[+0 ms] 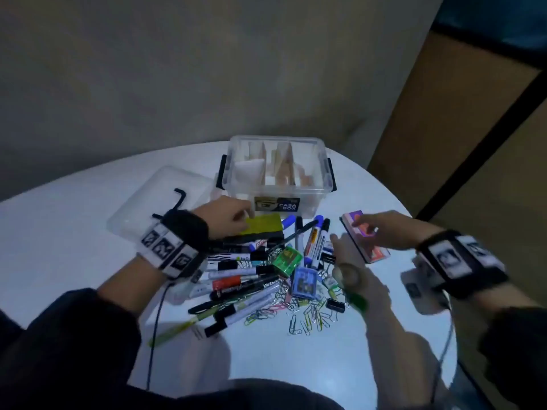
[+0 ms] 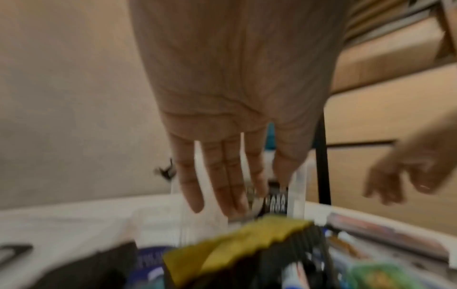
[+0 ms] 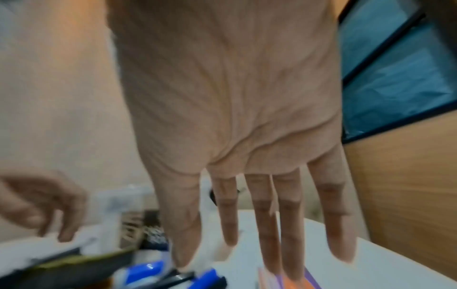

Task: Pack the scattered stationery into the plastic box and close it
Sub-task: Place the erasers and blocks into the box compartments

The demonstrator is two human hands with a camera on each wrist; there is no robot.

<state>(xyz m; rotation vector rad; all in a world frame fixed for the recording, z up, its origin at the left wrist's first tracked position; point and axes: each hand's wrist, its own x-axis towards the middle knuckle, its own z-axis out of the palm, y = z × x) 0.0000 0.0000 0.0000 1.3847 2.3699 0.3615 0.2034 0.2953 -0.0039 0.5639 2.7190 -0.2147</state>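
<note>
the left hand (image 1: 225, 214) hovers with straight fingers, holding nothing, just over the yellow eraser (image 1: 264, 224). the right hand (image 1: 381, 229) is spread flat on the colourful eraser (image 1: 373, 250). the open box (image 1: 275, 176) stands on the desk (image 1: 59, 232) just beyond both.

This looks like an office or meeting room, though the dim light leaves that open. A round white tabletop (image 1: 74, 220) stands in a corner against a plain beige wall (image 1: 177, 69). To the right runs a wood-coloured partition panel (image 1: 461, 119) with black framing, and above it a blue-tinted pane (image 1: 497, 16). The tabletop carries office supplies: whiteboard markers (image 1: 316, 241), paper clips (image 1: 313, 316), binder clips (image 1: 335, 305) and a clear plastic storage box (image 1: 275, 173).
</note>
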